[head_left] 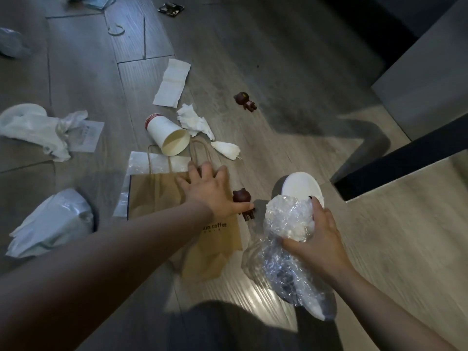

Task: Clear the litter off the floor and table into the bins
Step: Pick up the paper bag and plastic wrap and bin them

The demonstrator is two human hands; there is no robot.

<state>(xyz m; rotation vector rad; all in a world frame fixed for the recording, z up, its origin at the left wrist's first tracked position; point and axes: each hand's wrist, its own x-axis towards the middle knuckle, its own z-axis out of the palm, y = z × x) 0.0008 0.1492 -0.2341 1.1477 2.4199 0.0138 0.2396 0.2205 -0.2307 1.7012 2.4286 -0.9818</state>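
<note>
Floor [278, 72]: wood planks, litter all over, no bin anywhere in shot.
Paper bag [162, 196]: flat brown coffee bag, handles pointing at a tipped paper cup [167, 134]; looks like the pickup in hand.
Plastic wrap [286, 239]: crinkly clear bundle, something white and something dark inside, can't tell what.
Left hand [207, 191]: fingers spread wide, palm down on the bag's top edge, nothing gripped yet.
Right hand [316, 236]: closed around the wrap, holding it off the floor.
Bear figure [243, 201]: tiny, half under the left thumb; a second bear [245, 101] lies well apart.
Next: I'd guess pinch the bag, then find a bin.
</note>
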